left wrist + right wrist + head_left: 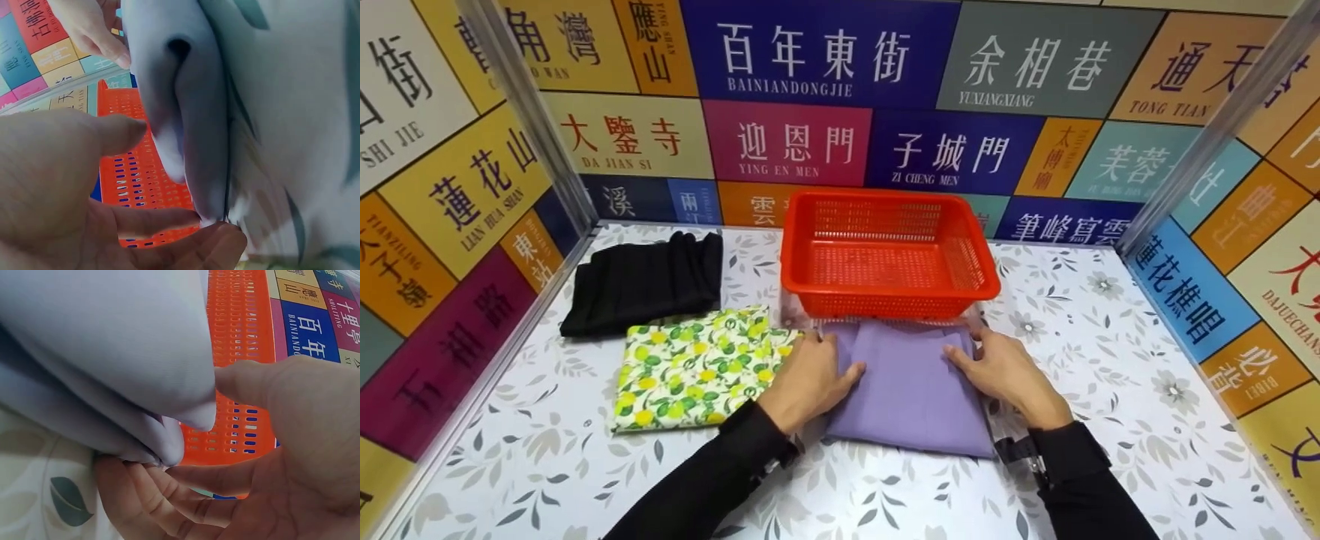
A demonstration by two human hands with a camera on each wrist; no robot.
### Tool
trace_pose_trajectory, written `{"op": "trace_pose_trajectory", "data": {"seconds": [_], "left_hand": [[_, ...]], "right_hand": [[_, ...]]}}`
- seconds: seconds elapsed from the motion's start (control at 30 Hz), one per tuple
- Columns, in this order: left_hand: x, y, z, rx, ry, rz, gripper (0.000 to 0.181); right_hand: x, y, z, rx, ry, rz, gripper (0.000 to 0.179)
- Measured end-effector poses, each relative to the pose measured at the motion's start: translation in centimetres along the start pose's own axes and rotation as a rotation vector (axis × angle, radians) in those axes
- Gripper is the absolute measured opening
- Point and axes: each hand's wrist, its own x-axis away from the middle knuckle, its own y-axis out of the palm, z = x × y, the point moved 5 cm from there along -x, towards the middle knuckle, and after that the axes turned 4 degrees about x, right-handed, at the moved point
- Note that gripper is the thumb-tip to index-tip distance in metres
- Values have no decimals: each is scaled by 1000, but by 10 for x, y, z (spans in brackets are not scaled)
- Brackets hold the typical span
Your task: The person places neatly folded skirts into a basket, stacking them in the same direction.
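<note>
While the purple cloth [915, 390] lies just nearside of the red basket [885, 289], left grip [811, 381] and right grip [1009, 371] flank it, thumbs spread, fingers touching its edges!

A pale purple cloth [202, 112], folded into thick layers, is seen edge-on, with a dark hollow left between its folds near the top. Its lower end is held at the fingertips of the left hand [67, 180], whose thumb is set well apart from them, near the cloth's side. Part of the right hand [93, 28] is shown at upper left, close beside the cloth. Behind, a red slotted basket [163, 191] is partly hidden. A wall [19, 56] is covered in coloured, lettered panels; the white table [292, 112] is patterned with leaves.
</note>
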Motion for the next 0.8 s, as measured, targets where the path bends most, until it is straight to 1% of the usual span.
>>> {"op": "trace_pose_trajectory", "data": {"seconds": [0.07, 0.13, 0.23, 0.33, 0.47, 0.67, 0.8], "left_hand": [[-1, 0, -2, 16, -27, 11, 59], [-3, 1, -4, 35, -57, 8, 57], [-5, 3, -6, 70, -103, -19, 51], [-8, 5, -8, 107, -151, -54, 47], [-10, 6, -10, 162, -188, -80, 45], [-12, 6, -11, 236, -189, -87, 49], [-13, 9, -11, 294, -197, -116, 54]], "right_hand": [[1, 2, 2, -24, 9, -7, 77], [1, 3, 3, -48, 20, -11, 68], [2, 3, 5, -66, 22, -8, 53], [0, 4, 6, -69, 20, -15, 44], [0, 5, 6, -76, 19, -22, 43], [-1, 5, 5, -91, 5, -20, 45], [-1, 7, 5, -114, 15, -38, 45]]}}
